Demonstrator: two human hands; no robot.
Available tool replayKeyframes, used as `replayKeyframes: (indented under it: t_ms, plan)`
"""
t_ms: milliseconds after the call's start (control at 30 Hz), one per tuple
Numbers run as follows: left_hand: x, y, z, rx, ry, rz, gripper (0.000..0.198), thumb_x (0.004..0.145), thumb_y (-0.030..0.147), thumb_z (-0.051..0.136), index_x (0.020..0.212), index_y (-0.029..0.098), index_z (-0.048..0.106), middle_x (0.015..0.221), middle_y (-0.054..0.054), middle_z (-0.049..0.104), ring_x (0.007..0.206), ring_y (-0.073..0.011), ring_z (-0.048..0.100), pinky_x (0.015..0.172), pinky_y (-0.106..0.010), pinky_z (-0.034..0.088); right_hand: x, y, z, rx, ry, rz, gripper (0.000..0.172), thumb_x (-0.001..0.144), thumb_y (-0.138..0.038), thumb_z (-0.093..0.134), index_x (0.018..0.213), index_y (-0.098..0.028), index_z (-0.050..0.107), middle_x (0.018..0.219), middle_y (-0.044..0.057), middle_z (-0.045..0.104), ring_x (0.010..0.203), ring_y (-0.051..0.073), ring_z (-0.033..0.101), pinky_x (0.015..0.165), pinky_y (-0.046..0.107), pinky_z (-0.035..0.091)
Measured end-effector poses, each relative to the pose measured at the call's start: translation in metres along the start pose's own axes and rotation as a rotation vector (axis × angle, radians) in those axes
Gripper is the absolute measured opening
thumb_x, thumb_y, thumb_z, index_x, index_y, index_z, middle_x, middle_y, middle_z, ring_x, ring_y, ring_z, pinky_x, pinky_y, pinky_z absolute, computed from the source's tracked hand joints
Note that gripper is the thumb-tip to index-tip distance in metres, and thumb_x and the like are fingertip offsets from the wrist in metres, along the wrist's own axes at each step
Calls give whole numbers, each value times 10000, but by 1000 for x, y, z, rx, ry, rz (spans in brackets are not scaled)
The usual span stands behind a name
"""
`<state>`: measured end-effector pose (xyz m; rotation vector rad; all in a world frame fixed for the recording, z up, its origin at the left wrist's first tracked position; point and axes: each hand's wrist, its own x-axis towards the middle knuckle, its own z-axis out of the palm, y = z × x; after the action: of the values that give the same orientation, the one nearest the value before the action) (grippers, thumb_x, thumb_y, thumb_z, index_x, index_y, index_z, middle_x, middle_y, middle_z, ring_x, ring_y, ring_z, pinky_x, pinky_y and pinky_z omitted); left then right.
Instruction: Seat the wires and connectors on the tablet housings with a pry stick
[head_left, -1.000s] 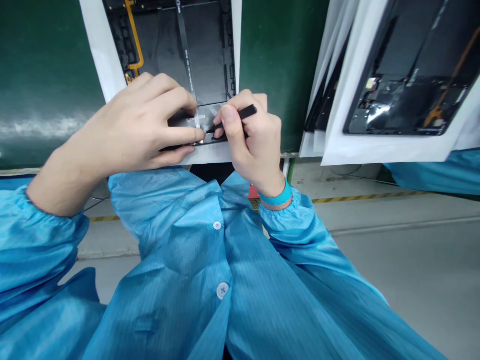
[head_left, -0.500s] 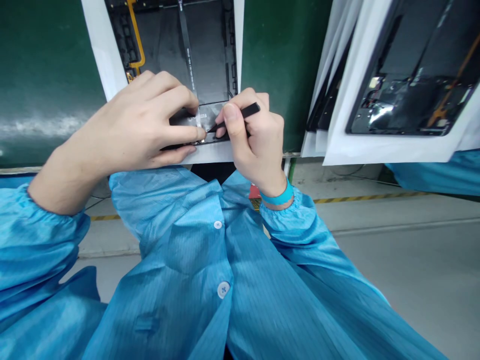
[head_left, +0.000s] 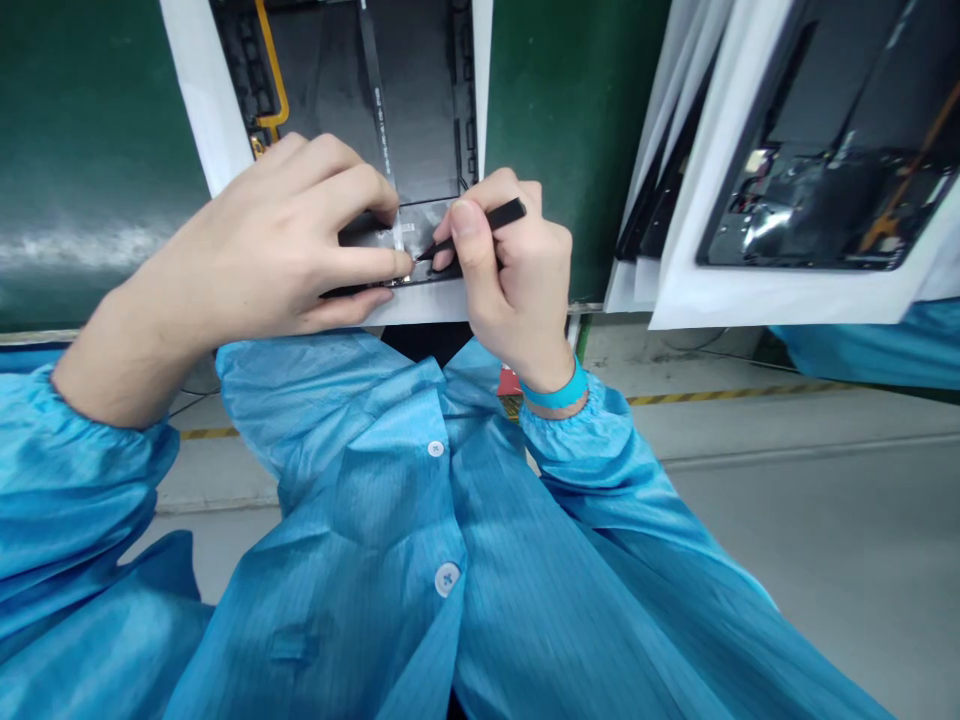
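My left hand (head_left: 300, 240) lies over the near left corner of an opened tablet (head_left: 330, 80), its fingers spread. Its index fingertip presses beside a pale strip near the tablet's lower edge, and the thumb rests at that edge. Pinched in my right hand (head_left: 517, 260) is a slim black pointed tool (head_left: 506, 214), slanting down to the left. The tool's tip meets the tablet right by my left fingertip; what lies directly under the tip is too small to make out. A dark flat cable with white print (head_left: 379, 110) and an orange flex cable (head_left: 276, 80) run along the tablet's inside.
White sheets (head_left: 199, 110) lie under the tablet on the green work surface (head_left: 97, 130). To the right, another opened tablet (head_left: 810, 190) rests on white sheets, with further dark panels stacked between sheets. A blue sleeve or garment (head_left: 885, 345) shows at the far right.
Barely anything differs. My right hand and the black tool have shifted slightly to the right and up, while my left hand stays on the tablet.
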<state>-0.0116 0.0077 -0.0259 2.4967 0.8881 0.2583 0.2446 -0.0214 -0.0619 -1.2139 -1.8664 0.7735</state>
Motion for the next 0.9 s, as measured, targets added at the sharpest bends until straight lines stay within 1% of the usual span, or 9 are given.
replayKeyframes:
  t_ms: [67, 167, 300, 433, 567, 633, 733, 833, 900]
  plan:
    - [1, 0, -1, -22, -7, -18, 478, 1152, 568, 534, 1180, 245, 885, 1323, -152, 733, 1348, -372, 608, 1181, -675, 489, 0, 0, 0, -20, -3, 3, 473, 1206, -616, 365, 927, -353, 642, 879, 35, 750, 940, 258, 724, 1022, 469, 632]
    - [1, 0, -1, -43, -9, -29, 498, 1152, 595, 536, 1166, 239, 882, 1350, -149, 721, 1358, -380, 605, 1196, -695, 474, 0, 0, 0, -56, -13, 19, 523, 1199, -660, 320, 920, -348, 635, 876, 45, 738, 945, 258, 722, 1020, 470, 629]
    - [0, -3, -1, 0, -24, 13, 510, 1168, 589, 501, 1155, 251, 882, 1345, -156, 711, 1358, -399, 605, 1161, -704, 483, 0, 0, -1, -63, -29, 46, 572, 1178, -726, 285, 925, -354, 638, 885, 44, 729, 956, 269, 719, 1039, 496, 624]
    - [0, -3, -2, 35, -42, 29, 484, 1173, 563, 510, 1177, 250, 879, 1361, -158, 708, 1373, -397, 601, 1150, -687, 501, 1, 1, 0, -43, -13, 23, 559, 1183, -716, 298, 904, -359, 625, 880, 33, 744, 919, 258, 717, 1036, 485, 615]
    - [0, -3, -3, 30, -44, 7, 499, 1179, 569, 496, 1194, 244, 874, 1362, -148, 713, 1413, -401, 605, 1199, -704, 493, 2, 1, 1, -58, -18, 24, 576, 1183, -727, 289, 893, -357, 620, 874, 26, 756, 906, 238, 714, 1022, 452, 601]
    - [0, -2, -3, 31, -51, -1, 549, 1186, 594, 455, 1202, 233, 868, 1354, -132, 705, 1457, -404, 597, 1240, -725, 478, 2, 0, 0, -40, -13, -6, 562, 1202, -682, 312, 892, -344, 638, 871, 22, 765, 894, 226, 712, 1014, 438, 598]
    - [2, 1, -4, 24, -67, -23, 616, 1192, 632, 385, 1193, 237, 858, 1337, -87, 684, 1518, -398, 583, 1288, -730, 458, 2, -2, -2, -13, -16, -33, 509, 1227, -566, 366, 884, -337, 665, 886, 16, 780, 913, 227, 724, 1023, 429, 594]
    - [5, 5, -6, 34, -70, -32, 642, 1190, 628, 363, 1126, 212, 847, 1349, -87, 670, 1523, -408, 595, 1292, -743, 457, 2, -4, -4, -77, -52, -17, 498, 1217, -578, 348, 879, -371, 651, 899, 27, 789, 966, 254, 737, 1026, 428, 590]
    - [7, 9, -7, 33, -70, -44, 650, 1183, 629, 366, 1073, 188, 831, 1338, -91, 666, 1528, -421, 594, 1296, -765, 446, 1, -5, -5, -110, -57, -34, 464, 1217, -567, 348, 910, -371, 637, 919, 32, 799, 985, 265, 737, 1035, 437, 587]
